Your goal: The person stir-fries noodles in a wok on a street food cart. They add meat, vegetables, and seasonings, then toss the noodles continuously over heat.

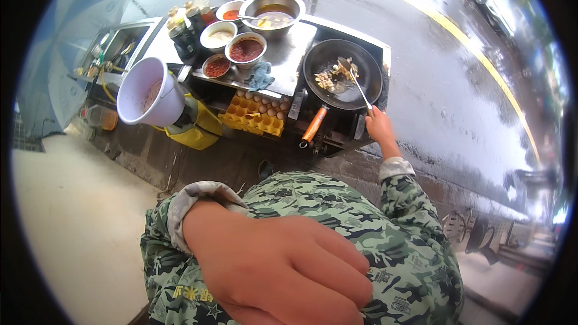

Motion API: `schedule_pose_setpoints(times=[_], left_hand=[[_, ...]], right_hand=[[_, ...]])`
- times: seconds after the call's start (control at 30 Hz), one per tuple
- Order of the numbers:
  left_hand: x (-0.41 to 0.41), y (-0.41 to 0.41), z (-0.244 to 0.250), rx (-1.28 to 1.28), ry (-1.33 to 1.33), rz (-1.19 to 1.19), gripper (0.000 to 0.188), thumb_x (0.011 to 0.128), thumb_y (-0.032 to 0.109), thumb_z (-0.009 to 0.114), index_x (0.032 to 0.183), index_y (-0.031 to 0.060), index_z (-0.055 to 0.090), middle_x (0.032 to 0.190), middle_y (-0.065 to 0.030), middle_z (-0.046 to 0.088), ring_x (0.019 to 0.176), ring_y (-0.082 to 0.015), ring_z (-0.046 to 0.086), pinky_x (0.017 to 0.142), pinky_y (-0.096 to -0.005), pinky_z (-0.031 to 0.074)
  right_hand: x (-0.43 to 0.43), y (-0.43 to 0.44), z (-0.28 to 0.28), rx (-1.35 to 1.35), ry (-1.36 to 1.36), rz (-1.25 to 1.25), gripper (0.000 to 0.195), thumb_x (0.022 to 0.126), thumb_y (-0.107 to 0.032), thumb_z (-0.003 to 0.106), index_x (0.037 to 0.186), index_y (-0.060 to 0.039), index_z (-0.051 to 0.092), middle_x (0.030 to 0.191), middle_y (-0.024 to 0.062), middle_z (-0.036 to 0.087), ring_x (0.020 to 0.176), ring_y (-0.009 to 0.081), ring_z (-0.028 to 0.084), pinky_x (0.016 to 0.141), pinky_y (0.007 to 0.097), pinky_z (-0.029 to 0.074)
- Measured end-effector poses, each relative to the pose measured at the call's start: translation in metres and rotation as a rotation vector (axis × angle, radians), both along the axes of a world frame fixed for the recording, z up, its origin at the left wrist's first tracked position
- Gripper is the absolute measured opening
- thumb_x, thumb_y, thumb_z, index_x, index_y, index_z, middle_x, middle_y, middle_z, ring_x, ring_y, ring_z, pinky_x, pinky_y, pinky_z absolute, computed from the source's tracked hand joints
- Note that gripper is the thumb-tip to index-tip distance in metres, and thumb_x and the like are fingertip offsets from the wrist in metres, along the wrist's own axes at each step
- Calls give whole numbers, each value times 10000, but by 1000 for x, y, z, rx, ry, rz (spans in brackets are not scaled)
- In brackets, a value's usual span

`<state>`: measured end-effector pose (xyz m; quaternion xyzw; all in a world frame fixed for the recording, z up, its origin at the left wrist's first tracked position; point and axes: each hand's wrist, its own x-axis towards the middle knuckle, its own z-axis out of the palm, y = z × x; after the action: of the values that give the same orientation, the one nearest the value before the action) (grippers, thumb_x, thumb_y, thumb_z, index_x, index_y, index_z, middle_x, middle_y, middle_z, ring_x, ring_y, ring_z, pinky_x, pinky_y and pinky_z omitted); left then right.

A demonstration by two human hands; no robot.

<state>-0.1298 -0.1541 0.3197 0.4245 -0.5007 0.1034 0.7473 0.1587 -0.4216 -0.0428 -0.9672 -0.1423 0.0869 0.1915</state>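
Note:
My right hand grips the handle of a metal cooking spatula or ladle at the wok's right rim. The tool's head lies among chopped, browned food in a black wok on a stove. An orange wooden handle sticks out from the wok towards me, with no hand on it. Close to the camera, my left hand is held before my camouflage-patterned clothing with its fingers curled. Its palm and fingertips are hidden, so what it may hold cannot be seen.
Left of the wok, a metal counter bears a steel basin, sauce bowls, bottles and a blue cloth. Below sit eggs in a yellow tray. A pale bucket stands left; wet road lies beyond.

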Motion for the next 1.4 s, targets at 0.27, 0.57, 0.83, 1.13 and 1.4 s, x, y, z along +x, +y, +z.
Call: schedule_pose_setpoints(times=[0.27, 0.57, 0.83, 1.13, 1.4], left_hand=[[10, 12, 22, 65, 79, -9, 280, 1060, 228, 629, 1043, -49, 674, 875, -110, 614, 650, -196, 554, 545, -341, 448], [-8, 14, 38, 40, 33, 49, 270, 1063, 237, 624, 983, -17, 668, 822, -68, 555, 638, -170, 498, 560, -320, 409], [-5, 44, 38, 103, 134, 152, 275, 1066, 246, 621, 929, 11, 663, 774, -30, 503, 628, -146, 447, 574, -302, 373], [-11, 111, -265, 379, 1405, 944, 425, 1109, 340, 534, 800, 71, 648, 627, 52, 468, 549, -41, 391, 525, -230, 294], [-316, 173, -638, 1402, 1425, 899, 476, 1059, 398, 490, 906, 20, 736, 839, -194, 747, 742, -363, 706, 728, -498, 539]], right_hand=[[-15, 4, 16, 1, 77, 174, 491, 899, -173, 695, 1371, -66, 617, 1127, 293, 709, 1059, 493, 671, 923, 543, 544], [6, 12, 4, -152, 47, 67, 532, 901, -164, 710, 1404, -32, 598, 1187, 283, 704, 1128, 476, 660, 948, 512, 538], [9, -5, -3, 69, -10, 141, 542, 893, -181, 707, 1415, -58, 619, 1172, 288, 708, 1103, 468, 674, 950, 515, 539], [-26, -11, 30, 142, 131, 172, 552, 897, -205, 700, 1427, -79, 616, 1126, 282, 714, 1063, 467, 683, 927, 507, 549], [-24, -27, -2, 35, 42, -179, 531, 911, -207, 692, 1391, 7, 616, 1144, 306, 705, 1087, 477, 674, 941, 498, 543]])
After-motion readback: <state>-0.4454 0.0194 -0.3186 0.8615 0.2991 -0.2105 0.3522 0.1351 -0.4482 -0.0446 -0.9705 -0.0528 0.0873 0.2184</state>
